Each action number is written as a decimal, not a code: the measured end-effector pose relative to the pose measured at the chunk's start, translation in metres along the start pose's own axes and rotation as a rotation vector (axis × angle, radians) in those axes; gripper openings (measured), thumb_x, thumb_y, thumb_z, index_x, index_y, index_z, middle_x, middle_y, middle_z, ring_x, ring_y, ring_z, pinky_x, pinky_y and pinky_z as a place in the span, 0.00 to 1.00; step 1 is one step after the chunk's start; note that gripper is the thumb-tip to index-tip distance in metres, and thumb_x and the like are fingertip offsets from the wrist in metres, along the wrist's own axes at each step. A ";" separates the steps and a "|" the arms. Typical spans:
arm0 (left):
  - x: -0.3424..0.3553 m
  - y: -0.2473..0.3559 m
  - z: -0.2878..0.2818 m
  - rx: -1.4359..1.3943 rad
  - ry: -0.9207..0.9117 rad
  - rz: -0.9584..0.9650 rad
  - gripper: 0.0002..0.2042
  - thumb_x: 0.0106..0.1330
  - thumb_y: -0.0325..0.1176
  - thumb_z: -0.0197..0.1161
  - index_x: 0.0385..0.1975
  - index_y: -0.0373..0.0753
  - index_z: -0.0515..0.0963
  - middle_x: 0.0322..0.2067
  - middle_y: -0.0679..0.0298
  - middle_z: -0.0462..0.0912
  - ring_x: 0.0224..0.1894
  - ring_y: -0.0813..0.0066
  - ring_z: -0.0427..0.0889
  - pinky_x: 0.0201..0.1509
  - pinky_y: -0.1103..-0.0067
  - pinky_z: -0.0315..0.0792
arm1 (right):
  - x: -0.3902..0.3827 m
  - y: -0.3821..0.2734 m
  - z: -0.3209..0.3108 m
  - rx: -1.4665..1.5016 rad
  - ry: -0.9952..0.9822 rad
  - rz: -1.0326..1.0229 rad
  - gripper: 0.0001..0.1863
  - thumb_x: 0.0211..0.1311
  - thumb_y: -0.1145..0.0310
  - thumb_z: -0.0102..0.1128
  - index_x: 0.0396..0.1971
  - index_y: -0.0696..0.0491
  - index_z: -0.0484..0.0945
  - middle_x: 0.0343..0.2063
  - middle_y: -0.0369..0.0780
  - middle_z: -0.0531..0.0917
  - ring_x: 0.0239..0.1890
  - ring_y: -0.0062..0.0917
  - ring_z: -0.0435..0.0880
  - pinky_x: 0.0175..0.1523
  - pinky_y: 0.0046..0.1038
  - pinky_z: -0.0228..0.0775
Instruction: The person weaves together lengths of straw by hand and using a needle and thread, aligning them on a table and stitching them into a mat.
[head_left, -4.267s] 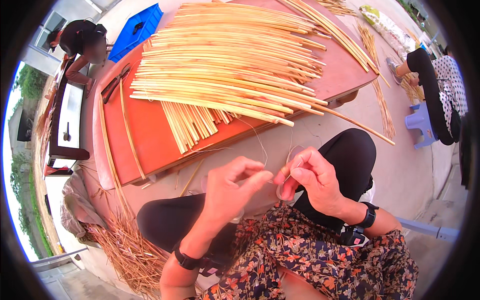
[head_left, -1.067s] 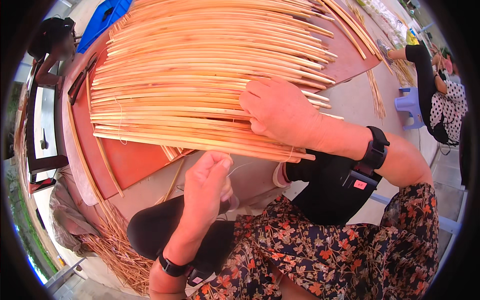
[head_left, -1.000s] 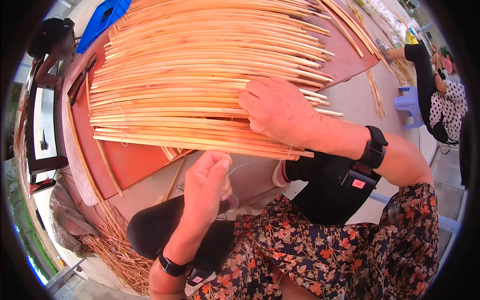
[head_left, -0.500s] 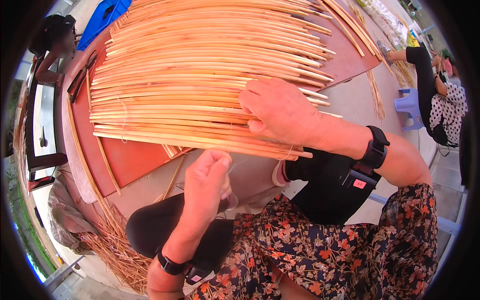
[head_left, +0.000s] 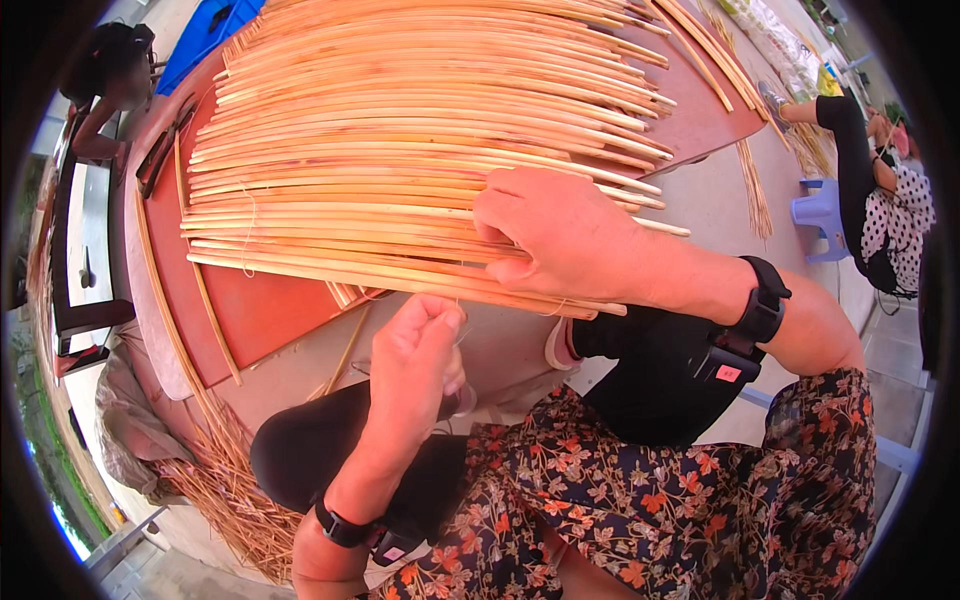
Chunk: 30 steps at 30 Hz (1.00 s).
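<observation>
A mat of pale golden reed stalks lies side by side across the table, with thin thread looped around the stalks near their left ends. My left hand is just below the mat's near edge, thumb and forefinger pinched together on a fine thread that runs up to the stalks. Over the right part of the mat, my right hand rests with curled fingers and thumb bent around several of the near stalks. Its palm side and fingertips are partly hidden.
Beneath the mat is a reddish-brown table; dark-handled shears lie at its left. Loose straw is heaped at lower left. A blue crate stands far left, a purple stool at right. Other people sit at both sides.
My right hand has shifted slightly down, its thumb now lower, nearer the mat's front edge. The left hand keeps its pinch in nearly the same spot.
</observation>
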<state>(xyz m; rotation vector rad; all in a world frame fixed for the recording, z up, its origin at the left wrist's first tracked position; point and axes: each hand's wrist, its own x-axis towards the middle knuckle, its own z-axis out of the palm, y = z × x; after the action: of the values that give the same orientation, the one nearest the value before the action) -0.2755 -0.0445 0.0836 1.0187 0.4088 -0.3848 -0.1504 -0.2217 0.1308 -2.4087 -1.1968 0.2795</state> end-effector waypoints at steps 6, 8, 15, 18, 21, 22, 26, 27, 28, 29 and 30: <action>0.000 0.005 0.003 -0.002 -0.023 -0.017 0.04 0.72 0.30 0.53 0.35 0.38 0.71 0.20 0.75 0.66 0.15 0.91 0.57 0.18 0.87 0.56 | -0.005 -0.006 0.012 0.039 0.010 -0.023 0.15 0.41 0.69 0.68 0.25 0.54 0.69 0.27 0.41 0.73 0.34 0.39 0.75 0.37 0.36 0.68; -0.001 0.006 0.002 -0.004 -0.027 -0.023 0.04 0.72 0.30 0.53 0.35 0.38 0.71 0.20 0.75 0.66 0.15 0.91 0.57 0.18 0.87 0.56 | -0.004 -0.007 0.012 0.004 0.025 -0.010 0.15 0.42 0.68 0.68 0.25 0.54 0.68 0.27 0.41 0.73 0.34 0.39 0.75 0.37 0.36 0.68; -0.001 0.005 0.001 -0.070 0.018 -0.123 0.05 0.71 0.30 0.51 0.40 0.37 0.71 0.16 0.76 0.60 0.14 0.89 0.55 0.17 0.86 0.54 | -0.002 0.005 -0.002 0.092 0.058 0.041 0.15 0.48 0.66 0.69 0.26 0.55 0.70 0.27 0.40 0.74 0.32 0.36 0.75 0.36 0.34 0.68; -0.002 0.008 0.002 -0.074 0.017 -0.116 0.09 0.71 0.28 0.51 0.47 0.35 0.72 0.15 0.77 0.57 0.13 0.89 0.54 0.17 0.86 0.54 | -0.004 0.020 -0.003 -0.058 0.163 0.064 0.14 0.51 0.66 0.68 0.28 0.56 0.71 0.27 0.40 0.74 0.30 0.33 0.74 0.35 0.31 0.67; -0.001 0.008 0.002 -0.051 0.018 -0.130 0.13 0.70 0.27 0.50 0.52 0.35 0.71 0.14 0.77 0.57 0.13 0.89 0.53 0.17 0.86 0.54 | -0.002 0.026 -0.010 0.067 0.138 0.254 0.13 0.52 0.67 0.68 0.27 0.57 0.72 0.27 0.40 0.74 0.29 0.31 0.75 0.35 0.30 0.68; -0.002 0.009 0.003 -0.050 0.016 -0.128 0.13 0.70 0.27 0.50 0.52 0.35 0.71 0.14 0.77 0.57 0.13 0.89 0.53 0.17 0.86 0.54 | -0.001 0.027 -0.013 0.078 0.210 0.217 0.11 0.53 0.70 0.65 0.27 0.59 0.72 0.26 0.41 0.75 0.30 0.31 0.76 0.35 0.30 0.68; -0.004 0.012 0.006 -0.063 0.014 -0.121 0.13 0.70 0.26 0.49 0.53 0.33 0.71 0.14 0.77 0.56 0.13 0.89 0.53 0.16 0.86 0.54 | -0.002 0.039 -0.013 0.038 0.245 0.202 0.08 0.52 0.70 0.58 0.23 0.59 0.71 0.27 0.45 0.76 0.32 0.43 0.76 0.37 0.39 0.68; -0.005 0.012 0.006 -0.063 0.027 -0.131 0.13 0.70 0.26 0.49 0.51 0.33 0.72 0.14 0.77 0.56 0.13 0.89 0.53 0.16 0.86 0.54 | 0.000 0.039 -0.015 0.024 0.199 0.212 0.07 0.52 0.71 0.57 0.23 0.58 0.72 0.27 0.45 0.76 0.33 0.43 0.77 0.38 0.39 0.68; -0.005 0.013 0.007 -0.061 0.029 -0.128 0.13 0.70 0.26 0.49 0.51 0.33 0.72 0.14 0.77 0.56 0.13 0.89 0.53 0.16 0.86 0.54 | 0.001 0.040 -0.016 0.010 0.152 0.222 0.06 0.51 0.71 0.57 0.23 0.58 0.72 0.27 0.45 0.76 0.33 0.43 0.77 0.38 0.40 0.68; -0.006 0.015 0.007 -0.056 0.026 -0.135 0.12 0.70 0.26 0.50 0.50 0.33 0.72 0.14 0.77 0.55 0.13 0.89 0.53 0.16 0.86 0.54 | 0.003 0.039 -0.016 0.011 0.155 0.219 0.06 0.51 0.71 0.57 0.23 0.58 0.72 0.27 0.45 0.76 0.33 0.43 0.77 0.38 0.40 0.68; -0.006 0.015 0.007 -0.051 0.016 -0.146 0.11 0.70 0.26 0.50 0.48 0.32 0.72 0.14 0.77 0.55 0.13 0.89 0.53 0.16 0.86 0.54 | 0.004 0.038 -0.016 -0.034 0.150 0.232 0.06 0.51 0.71 0.57 0.23 0.57 0.72 0.27 0.45 0.76 0.33 0.43 0.77 0.38 0.40 0.69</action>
<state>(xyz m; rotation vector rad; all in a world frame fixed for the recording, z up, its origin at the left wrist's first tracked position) -0.2726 -0.0426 0.1007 0.9456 0.5072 -0.4950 -0.1154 -0.2435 0.1270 -2.5495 -0.8647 0.1454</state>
